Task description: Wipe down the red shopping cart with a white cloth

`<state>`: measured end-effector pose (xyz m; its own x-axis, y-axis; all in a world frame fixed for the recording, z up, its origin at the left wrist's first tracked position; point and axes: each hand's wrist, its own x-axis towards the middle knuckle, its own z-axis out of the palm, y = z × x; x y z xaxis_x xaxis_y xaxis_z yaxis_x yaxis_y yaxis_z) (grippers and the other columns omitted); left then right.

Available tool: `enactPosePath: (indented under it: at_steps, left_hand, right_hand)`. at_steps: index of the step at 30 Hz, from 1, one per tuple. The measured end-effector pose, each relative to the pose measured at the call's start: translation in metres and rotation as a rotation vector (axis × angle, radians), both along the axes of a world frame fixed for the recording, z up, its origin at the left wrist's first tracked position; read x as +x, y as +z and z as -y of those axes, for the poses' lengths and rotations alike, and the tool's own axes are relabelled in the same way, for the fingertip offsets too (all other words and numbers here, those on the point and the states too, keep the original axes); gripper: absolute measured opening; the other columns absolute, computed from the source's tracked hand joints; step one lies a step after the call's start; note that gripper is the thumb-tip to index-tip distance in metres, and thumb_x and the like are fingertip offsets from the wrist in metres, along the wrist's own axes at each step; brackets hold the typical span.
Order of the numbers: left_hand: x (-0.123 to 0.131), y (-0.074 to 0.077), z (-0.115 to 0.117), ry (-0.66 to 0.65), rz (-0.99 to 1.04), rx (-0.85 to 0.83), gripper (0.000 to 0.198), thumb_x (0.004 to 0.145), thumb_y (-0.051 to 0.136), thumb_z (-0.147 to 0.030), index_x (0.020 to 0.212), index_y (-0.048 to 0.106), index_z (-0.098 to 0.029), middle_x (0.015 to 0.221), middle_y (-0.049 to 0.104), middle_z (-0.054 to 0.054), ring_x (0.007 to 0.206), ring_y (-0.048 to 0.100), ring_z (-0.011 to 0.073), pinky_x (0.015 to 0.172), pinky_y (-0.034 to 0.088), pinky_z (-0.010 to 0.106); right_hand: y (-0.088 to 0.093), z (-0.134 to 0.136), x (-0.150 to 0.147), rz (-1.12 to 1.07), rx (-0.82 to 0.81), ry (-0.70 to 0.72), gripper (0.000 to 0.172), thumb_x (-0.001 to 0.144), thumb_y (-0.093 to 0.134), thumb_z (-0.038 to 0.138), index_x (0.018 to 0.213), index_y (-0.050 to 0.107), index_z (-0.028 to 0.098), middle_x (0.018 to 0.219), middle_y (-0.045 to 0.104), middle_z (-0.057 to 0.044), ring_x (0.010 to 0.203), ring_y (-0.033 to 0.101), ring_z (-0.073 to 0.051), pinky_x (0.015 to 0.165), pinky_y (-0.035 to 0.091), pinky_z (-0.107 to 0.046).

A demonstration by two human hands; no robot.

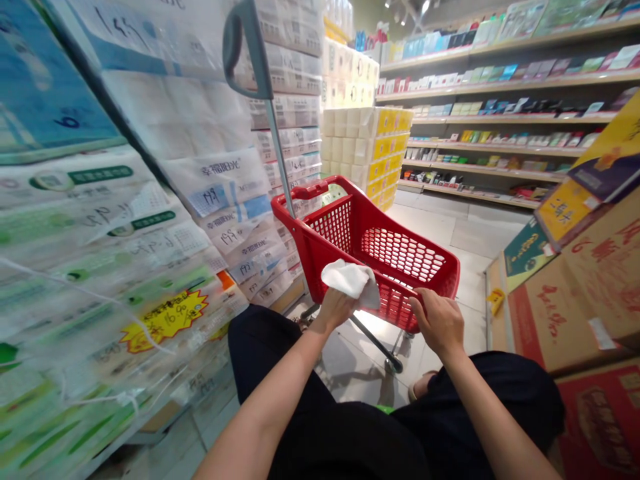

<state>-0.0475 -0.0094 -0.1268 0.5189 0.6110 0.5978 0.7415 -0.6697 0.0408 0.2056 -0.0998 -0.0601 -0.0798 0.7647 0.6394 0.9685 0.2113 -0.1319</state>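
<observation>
A red plastic shopping basket on wheels stands on the floor before my knees, its long grey pull handle raised at the left. My left hand holds a white cloth against the near side of the basket, by the rim; the cloth hides part of the fingers. At the near right corner my right hand has its fingers curled over the basket's rim. Through the holes in its walls the inside of the basket shows nothing lying there that I can make out.
Wrapped packs of tissue paper are stacked high close on the left. More yellow and white packs stand behind the basket. Cardboard boxes line the right side. Shelves of small goods fill the back, beyond the tiled floor.
</observation>
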Motion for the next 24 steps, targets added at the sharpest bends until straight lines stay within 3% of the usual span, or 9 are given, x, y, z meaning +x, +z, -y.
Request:
enactPosePath:
  at_steps: [2, 6, 8, 12, 16, 20, 24]
  left_hand:
    - [-0.009, 0.003, -0.007, 0.029, 0.009, 0.016, 0.048, 0.087, 0.049, -0.024, 0.134, 0.045, -0.017, 0.133, 0.053, 0.014, 0.122, 0.05, 0.0297, 0.106, 0.036, 0.047]
    - [-0.036, 0.002, -0.015, 0.305, 0.224, -0.022, 0.055, 0.081, 0.054, -0.019, 0.134, 0.041, -0.013, 0.134, 0.045, 0.018, 0.122, 0.046, 0.031, 0.101, 0.041, 0.049]
    - [-0.047, -0.001, -0.016, 0.368, 0.312, -0.055, 0.061, 0.076, 0.055, -0.015, 0.134, 0.038, -0.01, 0.133, 0.042, 0.02, 0.123, 0.044, 0.0301, 0.102, 0.04, 0.047]
    - [-0.053, 0.002, -0.012, 0.339, 0.352, -0.111, 0.067, 0.071, 0.055, -0.012, 0.134, 0.033, -0.01, 0.134, 0.039, 0.019, 0.126, 0.041, 0.0293, 0.103, 0.038, 0.046]
    - [-0.03, 0.018, -0.001, 0.356, 0.35, -0.109, 0.065, 0.074, 0.057, -0.016, 0.135, 0.034, -0.013, 0.132, 0.04, 0.018, 0.123, 0.042, 0.0307, 0.101, 0.038, 0.049]
    - [0.005, 0.027, 0.014, 0.223, 0.182, -0.04, 0.058, 0.08, 0.058, -0.026, 0.135, 0.04, -0.018, 0.134, 0.044, 0.017, 0.121, 0.042, 0.0354, 0.098, 0.038, 0.054]
    - [0.026, 0.016, 0.029, 0.033, 0.04, 0.009, 0.058, 0.085, 0.053, -0.027, 0.14, 0.037, -0.018, 0.139, 0.045, 0.016, 0.125, 0.042, 0.035, 0.103, 0.035, 0.054]
  right_hand:
    - [0.0, 0.0, 0.001, 0.009, 0.0, 0.004, 0.036, 0.097, 0.034, 0.044, 0.108, 0.058, 0.019, 0.094, 0.068, -0.006, 0.082, 0.06, -0.02, 0.085, 0.034, -0.034]
    - [-0.001, 0.001, 0.0, 0.027, -0.001, 0.008, 0.035, 0.097, 0.035, 0.043, 0.108, 0.058, 0.019, 0.094, 0.068, -0.006, 0.08, 0.06, -0.019, 0.084, 0.034, -0.034]
    - [-0.001, 0.002, -0.002, 0.023, -0.004, 0.004, 0.034, 0.097, 0.036, 0.043, 0.107, 0.058, 0.019, 0.094, 0.068, -0.006, 0.082, 0.06, -0.019, 0.084, 0.034, -0.034]
    - [-0.001, 0.003, -0.004, 0.008, -0.014, -0.013, 0.033, 0.097, 0.037, 0.043, 0.107, 0.058, 0.019, 0.094, 0.068, -0.006, 0.084, 0.061, -0.02, 0.085, 0.034, -0.034]
    - [-0.001, 0.002, -0.004, -0.007, 0.007, -0.005, 0.033, 0.097, 0.037, 0.043, 0.105, 0.058, 0.019, 0.093, 0.068, -0.006, 0.083, 0.06, -0.019, 0.085, 0.034, -0.033]
    - [-0.001, 0.002, -0.004, -0.02, -0.006, -0.014, 0.033, 0.096, 0.037, 0.043, 0.104, 0.058, 0.02, 0.094, 0.068, -0.005, 0.084, 0.06, -0.019, 0.084, 0.034, -0.033]
    - [-0.001, 0.002, -0.002, -0.021, -0.012, -0.03, 0.032, 0.096, 0.038, 0.043, 0.103, 0.058, 0.02, 0.095, 0.068, -0.005, 0.086, 0.06, -0.02, 0.085, 0.034, -0.033]
